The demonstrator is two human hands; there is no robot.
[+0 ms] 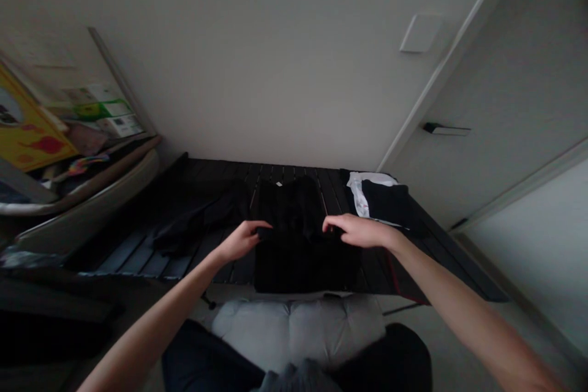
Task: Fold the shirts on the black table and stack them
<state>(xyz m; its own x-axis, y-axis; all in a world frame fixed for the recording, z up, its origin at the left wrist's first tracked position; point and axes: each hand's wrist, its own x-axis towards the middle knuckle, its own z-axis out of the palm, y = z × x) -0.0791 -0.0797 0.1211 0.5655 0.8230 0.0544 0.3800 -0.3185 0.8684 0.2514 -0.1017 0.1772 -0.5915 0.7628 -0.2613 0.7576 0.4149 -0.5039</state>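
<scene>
A black garment (305,263) lies spread on the dark slatted table in front of me, with a small white tag (278,184) near its far edge. My left hand (241,239) pinches its cloth on the left side. Across from it, my right hand (351,229) has its fingers closed at the right side of the same cloth. The part between the hands looks partly folded over, but the dark fabric hides the layers. To the left rests another crumpled black garment (202,220), apart from my left hand.
Folded white and black clothes (386,199) sit on the slatted table (133,257) at the right. Behind it rises a wall (275,73), with a door handle (445,130) to the right. A cluttered shelf (105,165) stands left. A grey cushion (298,327) is below the near edge.
</scene>
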